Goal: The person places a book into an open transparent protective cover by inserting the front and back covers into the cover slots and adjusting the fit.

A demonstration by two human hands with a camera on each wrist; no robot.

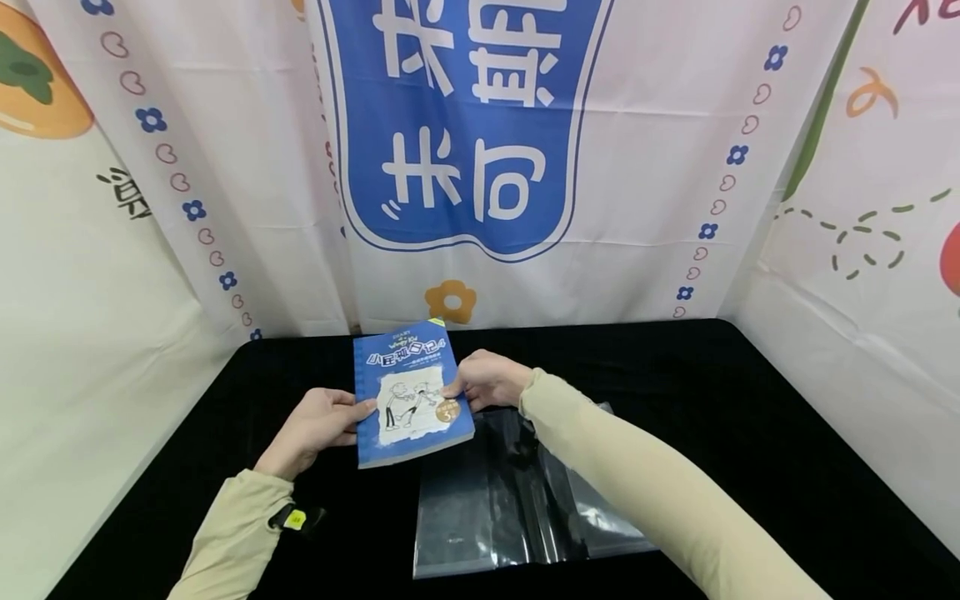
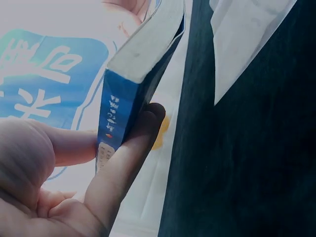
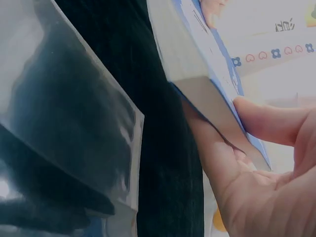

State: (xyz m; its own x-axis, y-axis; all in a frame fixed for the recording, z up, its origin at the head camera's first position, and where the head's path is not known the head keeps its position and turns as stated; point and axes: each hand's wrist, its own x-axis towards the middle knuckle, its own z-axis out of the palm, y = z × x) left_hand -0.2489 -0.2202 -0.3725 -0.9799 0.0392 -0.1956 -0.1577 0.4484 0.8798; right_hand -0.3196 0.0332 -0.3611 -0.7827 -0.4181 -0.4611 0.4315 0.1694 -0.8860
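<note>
A blue paperback book (image 1: pixel 408 387), with a cartoon drawing on its cover, is held up by both hands above the black table. My left hand (image 1: pixel 322 425) grips its left edge; in the left wrist view the thumb and fingers pinch the spine side (image 2: pixel 116 111). At the opposite edge my right hand (image 1: pixel 487 379) pinches the book, thumb on the cover and fingers beneath, and the right wrist view shows the page edges (image 3: pixel 212 98). A clear plastic book cover (image 1: pixel 465 508) lies spread on the table, partly hidden under the right forearm.
The black tabletop (image 1: pixel 750 433) reaches back to a white printed curtain (image 1: pixel 645 167) with a blue badge. Similar cloth walls stand at the left (image 1: pixel 67 333) and right. A dark wrist strap (image 1: pixel 296 518) with a yellow-green piece sits on the left sleeve.
</note>
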